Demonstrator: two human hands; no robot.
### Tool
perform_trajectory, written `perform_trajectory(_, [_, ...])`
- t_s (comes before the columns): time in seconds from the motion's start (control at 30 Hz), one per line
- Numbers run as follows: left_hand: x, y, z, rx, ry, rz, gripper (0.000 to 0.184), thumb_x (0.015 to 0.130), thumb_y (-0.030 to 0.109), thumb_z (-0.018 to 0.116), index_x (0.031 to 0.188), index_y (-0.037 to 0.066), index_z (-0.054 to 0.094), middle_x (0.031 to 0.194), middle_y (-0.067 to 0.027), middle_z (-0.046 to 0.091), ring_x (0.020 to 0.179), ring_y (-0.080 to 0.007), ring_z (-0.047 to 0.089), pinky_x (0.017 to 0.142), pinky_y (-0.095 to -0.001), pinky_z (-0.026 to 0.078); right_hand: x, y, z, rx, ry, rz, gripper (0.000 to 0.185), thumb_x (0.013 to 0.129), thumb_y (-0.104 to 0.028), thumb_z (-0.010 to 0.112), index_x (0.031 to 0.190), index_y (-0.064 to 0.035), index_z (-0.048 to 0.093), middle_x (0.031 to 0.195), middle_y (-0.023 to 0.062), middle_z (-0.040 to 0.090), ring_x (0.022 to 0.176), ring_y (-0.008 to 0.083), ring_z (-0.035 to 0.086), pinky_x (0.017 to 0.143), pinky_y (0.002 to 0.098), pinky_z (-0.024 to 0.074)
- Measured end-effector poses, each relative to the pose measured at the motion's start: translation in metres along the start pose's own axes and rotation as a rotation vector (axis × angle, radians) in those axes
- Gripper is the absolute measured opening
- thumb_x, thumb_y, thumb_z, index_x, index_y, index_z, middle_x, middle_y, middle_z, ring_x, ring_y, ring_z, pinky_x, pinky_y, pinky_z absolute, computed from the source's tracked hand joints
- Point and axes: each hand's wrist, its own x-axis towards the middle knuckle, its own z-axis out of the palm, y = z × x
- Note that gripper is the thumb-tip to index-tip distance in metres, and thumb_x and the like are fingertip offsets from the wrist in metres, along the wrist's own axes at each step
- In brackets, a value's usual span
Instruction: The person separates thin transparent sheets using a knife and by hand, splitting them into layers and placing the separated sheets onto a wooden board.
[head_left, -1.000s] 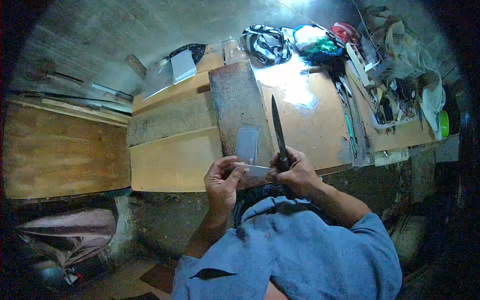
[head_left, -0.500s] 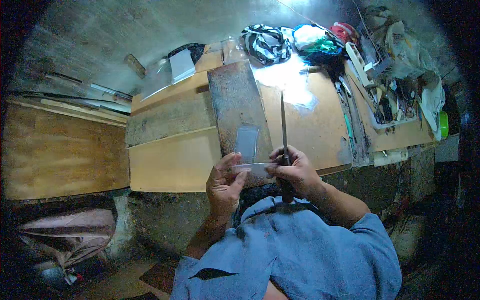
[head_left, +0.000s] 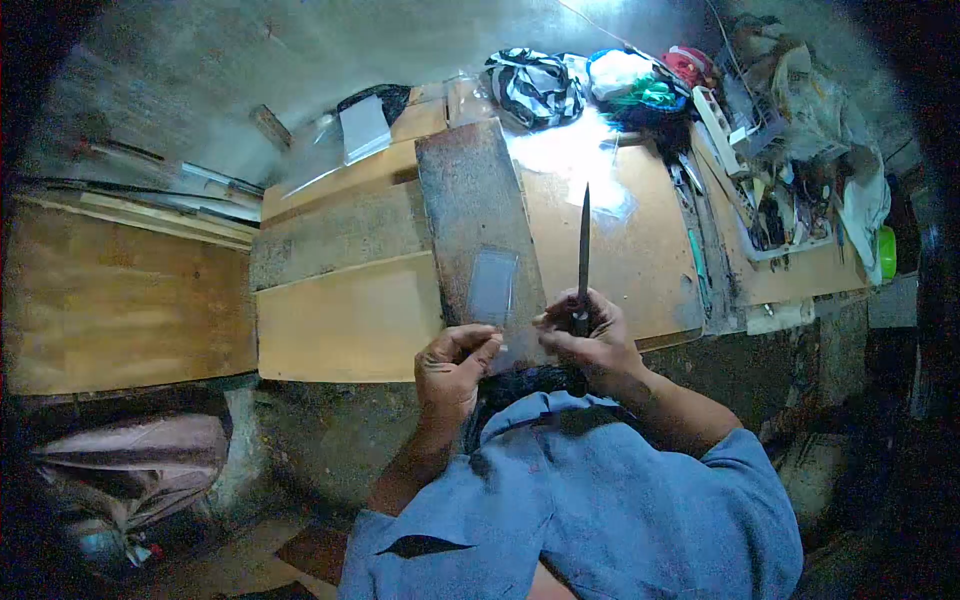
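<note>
My left hand (head_left: 457, 368) is closed in a pinch over the near end of the dark board. A sliver of a thin pale strip (head_left: 500, 346) shows at its fingertips, and the rest cannot be made out. Just to the right, my right hand (head_left: 597, 340) wraps round the handle of a long, dark, pointed file-like tool (head_left: 585, 245), its tip pointing away from me. The hands are a small gap apart. Beyond them, a clear, flat plastic piece (head_left: 493, 284) lies on the worn dark board (head_left: 470, 190).
Wooden boards (head_left: 350, 320) cover the bench on the left. At the right back sits a white tray (head_left: 790, 245) of tools, with a green-handled tool (head_left: 697, 258) nearer. A black-and-white striped bag (head_left: 535, 88) and other bags line the back edge.
The pale strip lay flat between both hands and now barely shows at the left fingertips. My hands have moved apart slightly, and the tool's tip has shifted right.
</note>
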Motion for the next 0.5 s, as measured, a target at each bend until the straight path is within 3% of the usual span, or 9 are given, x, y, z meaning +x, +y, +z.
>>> perform_trajectory(0.17, [0.0,0.006,0.001,-0.073,0.004,-0.006,0.026,0.075,-0.007,0.068,0.099,-0.002,0.061,0.086,-0.0118,0.067,0.075,-0.0173,0.065,0.07,-0.0278,0.053,-0.001,-0.004,-0.005,-0.041,0.038,0.168,0.027,0.076,-0.004,0.07,0.098,-0.003,0.054,0.079,0.0053,0.063,0.075,0.0141,0.063,0.065,0.0269,0.0519])
perform_trajectory(0.23, [-0.003,0.014,0.004,-0.084,-0.009,-0.016,0.027,0.075,-0.006,0.068,0.101,-0.002,0.06,0.088,-0.0118,0.067,0.078,-0.0175,0.065,0.074,-0.0285,0.053,-0.002,-0.003,-0.005,-0.029,0.025,0.161,0.021,0.078,-0.009,0.07,0.093,-0.0031,0.056,0.075,0.0043,0.062,0.067,0.011,0.06,0.057,0.0248,0.0495])
perform_trajectory(0.3, [-0.008,0.021,0.009,0.135,-0.159,0.09,0.029,0.078,-0.001,0.067,0.107,-0.001,0.06,0.093,-0.0074,0.065,0.084,-0.0119,0.061,0.075,-0.0235,0.05,-0.002,-0.004,-0.007,-0.099,0.023,0.152,0.019,0.079,-0.011,0.07,0.091,-0.003,0.057,0.074,0.0037,0.062,0.064,0.0099,0.059,0.055,0.0238,0.0482])
perform_trajectory(0.43, [-0.012,0.015,0.009,0.193,-0.233,0.087,0.029,0.079,0.0,0.067,0.107,-0.001,0.06,0.089,-0.0071,0.065,0.082,-0.0112,0.061,0.073,-0.0231,0.05,-0.002,-0.007,-0.005,-0.168,0.023,0.169,0.016,0.081,-0.014,0.068,0.085,-0.0023,0.058,0.071,0.0027,0.061,0.058,0.0079,0.055,0.051,0.0229,0.0449])
perform_trajectory(0.5, [-0.011,0.015,0.008,0.185,-0.222,-0.037,0.017,0.083,0.003,0.065,0.099,-0.001,0.063,0.082,-0.0057,0.065,0.076,-0.0101,0.06,0.069,-0.0226,0.05,-0.002,-0.003,-0.008,-0.164,0.004,0.181,0.016,0.081,-0.014,0.068,0.085,-0.0022,0.058,0.072,0.0029,0.061,0.059,0.0081,0.055,0.051,0.0232,0.0453])
